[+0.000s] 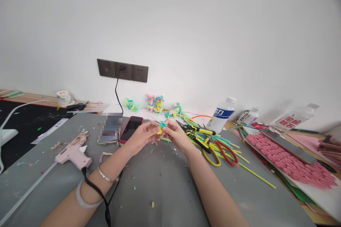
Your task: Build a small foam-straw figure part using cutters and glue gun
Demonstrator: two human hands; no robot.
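My left hand (142, 135) and my right hand (176, 135) meet over the grey table (165, 184), fingers pinched together on a small yellow and teal craft piece (161, 127) held between them. Just right of my right hand lie black-and-yellow pliers (197, 132) and scissors with yellow and red handles (220, 150) on a pile of yellow and green sticks (226, 149). A pink glue gun (74, 152) rests on the table to my left, its black cord running under my left forearm.
A phone with a pink case (131, 127) lies ahead of my left hand. Small finished colourful figures (156, 104) stand by the wall below a dark socket strip (122, 70). Water bottles (221, 114) and a board of pink pieces (290, 163) are at right.
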